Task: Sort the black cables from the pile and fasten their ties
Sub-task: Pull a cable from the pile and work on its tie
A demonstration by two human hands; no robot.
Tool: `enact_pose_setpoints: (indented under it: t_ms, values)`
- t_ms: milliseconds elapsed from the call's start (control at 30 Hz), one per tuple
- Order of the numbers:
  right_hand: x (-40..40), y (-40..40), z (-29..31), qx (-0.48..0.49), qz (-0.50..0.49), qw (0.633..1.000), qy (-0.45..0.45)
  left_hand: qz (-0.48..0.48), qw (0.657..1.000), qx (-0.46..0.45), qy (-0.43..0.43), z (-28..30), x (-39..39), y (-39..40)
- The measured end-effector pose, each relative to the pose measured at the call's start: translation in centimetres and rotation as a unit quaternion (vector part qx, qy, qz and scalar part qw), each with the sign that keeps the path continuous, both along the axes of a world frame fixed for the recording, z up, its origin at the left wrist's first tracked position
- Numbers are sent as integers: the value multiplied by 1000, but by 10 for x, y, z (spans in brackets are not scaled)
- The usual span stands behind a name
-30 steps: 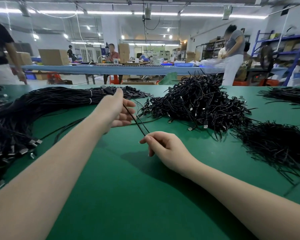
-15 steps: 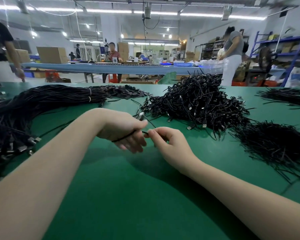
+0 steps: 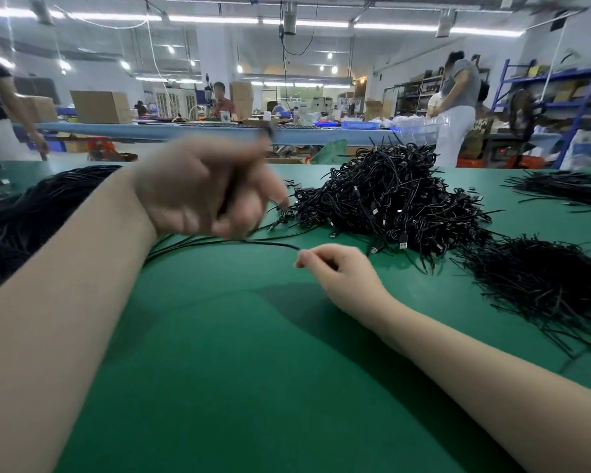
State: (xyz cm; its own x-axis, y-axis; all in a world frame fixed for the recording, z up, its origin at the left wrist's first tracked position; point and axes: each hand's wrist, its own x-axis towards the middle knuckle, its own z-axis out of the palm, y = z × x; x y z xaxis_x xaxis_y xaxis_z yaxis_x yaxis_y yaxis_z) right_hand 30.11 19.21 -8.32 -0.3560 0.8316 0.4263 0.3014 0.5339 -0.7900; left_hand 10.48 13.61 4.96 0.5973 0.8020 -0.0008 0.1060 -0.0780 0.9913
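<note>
My left hand [image 3: 205,189] is raised above the green table [image 3: 239,353] and blurred; its fingers curl round a black cable [image 3: 253,243]. That cable runs low across the table to my right hand [image 3: 335,271], whose thumb and forefinger pinch together at the cable's end. The tangled pile of black cables [image 3: 389,199] with USB plugs lies just beyond my right hand. A long bundle of straightened cables [image 3: 31,213] stretches along the left, partly hidden by my left forearm.
A heap of black ties [image 3: 539,278] lies at the right, and another dark bundle [image 3: 567,189] sits at the far right edge. Behind the table are a blue workbench [image 3: 185,129], cardboard boxes, shelves and several people.
My left hand has lifted up and away from my right hand, drawing the cable out. My right hand has stayed low on the table, still pinched.
</note>
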Motion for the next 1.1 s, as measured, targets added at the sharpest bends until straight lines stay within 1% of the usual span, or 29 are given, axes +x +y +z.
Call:
enact_pose_setpoints:
  t_ms: [33, 67, 100, 133, 167, 200, 233, 300, 333, 367, 400, 433, 467, 500, 533, 600, 633, 667, 700, 733, 767, 800, 833, 867, 900, 933, 967, 1033, 1100]
  values:
    - [4, 3, 5, 3, -28, 999, 24, -4, 989, -30, 147, -9, 9, 4]
    - [6, 5, 9, 12, -47, 998, 49, 19, 963, -50, 265, -19, 17, 10]
    - [7, 5, 14, 30, -60, 996, 67, 62, 940, -48, 331, -30, 27, 16]
    - [6, 3, 18, 57, -69, 993, 75, 114, 934, -38, 337, -39, 34, 22]
    - [3, 0, 21, 86, -75, 990, 78, 173, 942, -27, 286, -46, 39, 28]
    - [0, -4, 23, 111, -73, 988, 81, 231, 951, -17, 204, -51, 41, 33]
    - [-4, -9, 23, 126, -61, 987, 83, 278, 952, 4, 126, -53, 40, 37]
    - [-11, -16, 20, 113, 0, 991, 68, 332, 940, 72, 40, -51, 38, 41]
    - [-12, -18, 18, 94, 39, 994, 50, 340, 936, 93, -11, -48, 39, 43]
    - [-13, -18, 15, 73, 76, 994, 24, 336, 934, 93, -81, -44, 39, 42]
    - [-12, -16, 11, 54, 102, 993, -9, 319, 931, 74, -162, -38, 38, 39]
    - [-10, -13, 7, 39, 113, 992, -44, 286, 927, 50, -240, -31, 36, 35]
    - [-7, -10, 4, 24, 113, 991, -72, 245, 924, 28, -294, -26, 33, 30]
    - [-4, -6, 3, 9, 102, 991, -84, 207, 926, 7, -316, -22, 30, 24]
    - [-1, -1, 4, -10, 85, 993, -82, 177, 934, -9, -311, -20, 29, 18]
    - [7, 7, 8, -41, 43, 995, -75, 133, 958, -28, -251, -19, 27, 12]
    - [11, 11, 12, -45, 17, 996, -76, 113, 974, -33, -194, -20, 26, 11]
    - [15, 13, 16, -40, -11, 997, -69, 97, 989, -38, -109, -22, 26, 10]
    - [17, 14, 21, -27, -40, 998, -50, 86, 995, -43, 0, -26, 28, 11]
    - [19, 14, 26, -8, -66, 997, -30, 83, 989, -46, 113, -32, 31, 12]
    - [18, 12, 31, 20, -82, 996, -18, 92, 973, -44, 206, -38, 35, 15]
    - [15, 8, 37, 50, -82, 995, -13, 118, 959, -33, 257, -45, 41, 18]
    - [9, 2, 41, 78, -69, 995, -8, 162, 954, -16, 254, -50, 46, 21]
    - [3, -4, 43, 95, -48, 994, 2, 217, 957, -8, 191, -54, 50, 25]
    - [-4, -9, 43, 97, -25, 995, 11, 263, 960, -12, 93, -55, 52, 29]
    - [-10, -13, 40, 87, -3, 996, 13, 285, 958, -20, -11, -53, 53, 31]
    - [-14, -17, 37, 68, 20, 997, 9, 291, 952, -24, -98, -50, 53, 33]
    - [-17, -20, 30, 7, 74, 997, 8, 286, 936, -15, -205, -42, 51, 34]
    - [-15, -19, 24, -55, 114, 992, 17, 272, 925, -12, -265, -38, 50, 32]
